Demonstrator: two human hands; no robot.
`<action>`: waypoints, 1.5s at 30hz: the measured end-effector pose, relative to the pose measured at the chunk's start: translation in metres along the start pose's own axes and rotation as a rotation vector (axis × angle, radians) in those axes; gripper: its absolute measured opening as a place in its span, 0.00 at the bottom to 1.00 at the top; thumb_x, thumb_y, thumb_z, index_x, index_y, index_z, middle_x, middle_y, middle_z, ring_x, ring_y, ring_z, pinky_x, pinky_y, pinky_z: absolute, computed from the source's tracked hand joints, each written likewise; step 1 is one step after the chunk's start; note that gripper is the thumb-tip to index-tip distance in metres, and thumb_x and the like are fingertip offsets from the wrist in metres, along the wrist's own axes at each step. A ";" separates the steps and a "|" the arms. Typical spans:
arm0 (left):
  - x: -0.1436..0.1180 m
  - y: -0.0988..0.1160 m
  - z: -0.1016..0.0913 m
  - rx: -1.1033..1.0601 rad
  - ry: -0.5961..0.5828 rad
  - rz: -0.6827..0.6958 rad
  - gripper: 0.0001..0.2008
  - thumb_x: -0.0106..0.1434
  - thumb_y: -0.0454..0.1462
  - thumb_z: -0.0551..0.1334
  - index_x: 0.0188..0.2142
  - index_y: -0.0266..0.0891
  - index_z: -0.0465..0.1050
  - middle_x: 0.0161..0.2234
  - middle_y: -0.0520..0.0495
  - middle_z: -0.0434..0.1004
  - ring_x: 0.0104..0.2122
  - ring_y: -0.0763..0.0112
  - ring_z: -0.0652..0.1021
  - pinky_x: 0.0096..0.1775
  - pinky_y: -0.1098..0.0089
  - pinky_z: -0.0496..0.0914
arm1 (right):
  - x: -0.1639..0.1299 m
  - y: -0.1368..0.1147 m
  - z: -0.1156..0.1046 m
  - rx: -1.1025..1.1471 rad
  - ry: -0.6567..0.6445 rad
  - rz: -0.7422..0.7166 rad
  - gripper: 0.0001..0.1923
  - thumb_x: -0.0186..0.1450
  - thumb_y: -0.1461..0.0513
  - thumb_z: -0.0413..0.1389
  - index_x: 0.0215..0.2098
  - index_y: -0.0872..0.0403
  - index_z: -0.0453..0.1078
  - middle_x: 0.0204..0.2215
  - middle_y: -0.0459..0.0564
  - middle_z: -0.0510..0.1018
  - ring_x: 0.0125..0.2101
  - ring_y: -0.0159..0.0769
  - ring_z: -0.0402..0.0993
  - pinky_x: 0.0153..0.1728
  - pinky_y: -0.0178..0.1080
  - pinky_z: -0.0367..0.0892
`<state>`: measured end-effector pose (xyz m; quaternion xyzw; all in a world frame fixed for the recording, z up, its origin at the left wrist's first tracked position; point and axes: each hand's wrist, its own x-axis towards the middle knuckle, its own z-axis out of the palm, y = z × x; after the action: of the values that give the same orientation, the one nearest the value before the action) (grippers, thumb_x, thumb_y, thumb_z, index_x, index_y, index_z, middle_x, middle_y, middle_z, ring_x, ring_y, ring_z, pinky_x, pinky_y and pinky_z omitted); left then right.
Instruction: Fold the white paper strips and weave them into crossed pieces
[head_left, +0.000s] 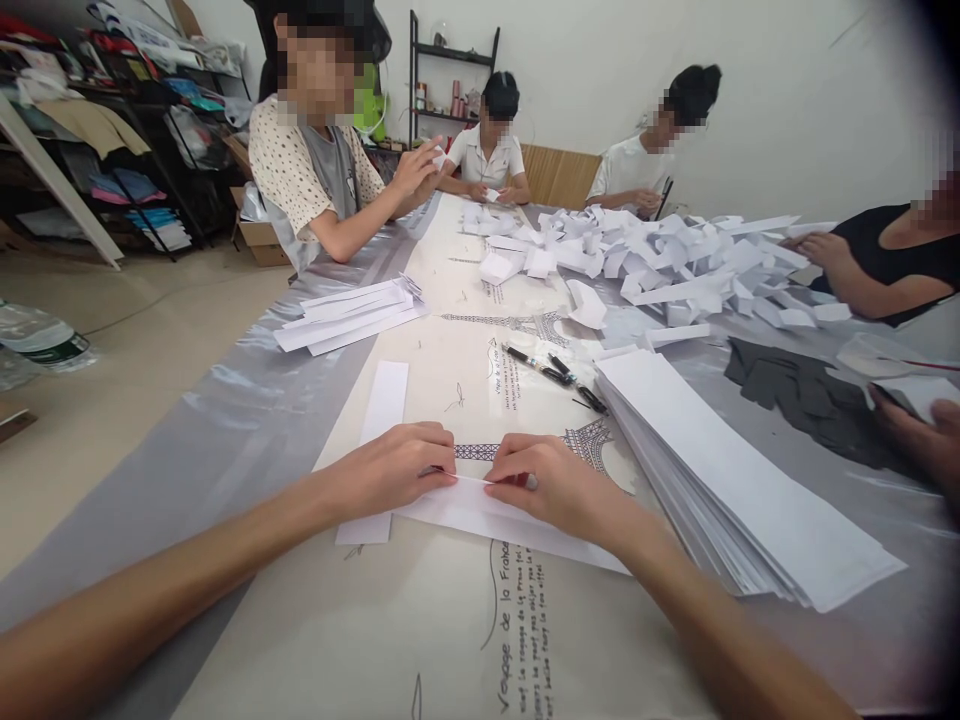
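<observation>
My left hand (394,468) and my right hand (551,485) press down side by side on a white paper strip (480,512) that lies flat on the table in front of me. The fingertips of both hands meet along its upper folded edge. A second white strip (381,410) runs away from me under my left hand. A tall stack of white paper strips (739,480) lies just right of my right hand.
Two black pens (551,372) lie beyond my hands. A smaller pile of strips (349,313) sits at the left, a heap of folded paper pieces (675,265) at the far right. Several other people sit around the printed tablecloth (420,640); another person's hand (926,432) is at the right edge.
</observation>
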<state>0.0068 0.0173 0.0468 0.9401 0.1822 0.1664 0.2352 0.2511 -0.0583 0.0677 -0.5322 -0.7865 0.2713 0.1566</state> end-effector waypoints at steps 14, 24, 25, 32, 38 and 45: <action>0.003 -0.002 0.001 -0.269 -0.026 -0.141 0.07 0.68 0.38 0.66 0.36 0.40 0.81 0.35 0.49 0.78 0.31 0.72 0.76 0.35 0.71 0.67 | 0.004 -0.004 0.005 0.018 0.040 0.041 0.12 0.66 0.67 0.62 0.26 0.49 0.82 0.29 0.44 0.78 0.25 0.28 0.67 0.27 0.36 0.59; 0.001 -0.005 0.011 -0.189 0.072 -0.092 0.10 0.70 0.37 0.64 0.33 0.39 0.82 0.34 0.48 0.79 0.31 0.71 0.77 0.34 0.70 0.68 | 0.011 -0.008 0.012 0.018 0.074 0.005 0.11 0.67 0.66 0.62 0.26 0.53 0.78 0.30 0.46 0.78 0.27 0.31 0.71 0.31 0.37 0.64; 0.001 -0.007 0.009 -0.192 0.065 -0.091 0.10 0.70 0.37 0.64 0.33 0.39 0.81 0.33 0.48 0.78 0.31 0.72 0.76 0.34 0.70 0.68 | 0.012 -0.008 0.013 0.020 0.080 0.006 0.12 0.66 0.66 0.62 0.25 0.53 0.77 0.29 0.46 0.77 0.26 0.30 0.70 0.29 0.37 0.64; -0.007 -0.023 -0.010 -0.152 0.038 -0.054 0.12 0.71 0.40 0.64 0.32 0.38 0.80 0.32 0.49 0.77 0.29 0.73 0.74 0.32 0.71 0.66 | 0.014 -0.003 0.012 0.029 0.085 0.016 0.14 0.66 0.66 0.62 0.22 0.53 0.76 0.27 0.45 0.77 0.24 0.29 0.66 0.28 0.37 0.62; -0.009 -0.023 -0.009 -0.135 0.045 -0.039 0.12 0.72 0.39 0.62 0.33 0.38 0.80 0.34 0.47 0.78 0.31 0.72 0.76 0.35 0.71 0.68 | 0.013 -0.007 0.013 0.011 0.074 0.042 0.13 0.66 0.66 0.60 0.24 0.53 0.77 0.29 0.46 0.77 0.27 0.31 0.69 0.30 0.37 0.64; -0.008 -0.022 -0.005 -0.140 0.055 -0.046 0.11 0.71 0.39 0.63 0.33 0.38 0.80 0.34 0.48 0.78 0.32 0.72 0.76 0.36 0.71 0.68 | 0.015 -0.010 0.016 0.016 0.080 0.045 0.10 0.67 0.66 0.61 0.27 0.52 0.78 0.30 0.46 0.77 0.28 0.31 0.70 0.30 0.37 0.64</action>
<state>-0.0080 0.0341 0.0381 0.9119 0.1979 0.1993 0.2991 0.2287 -0.0513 0.0600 -0.5590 -0.7653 0.2594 0.1859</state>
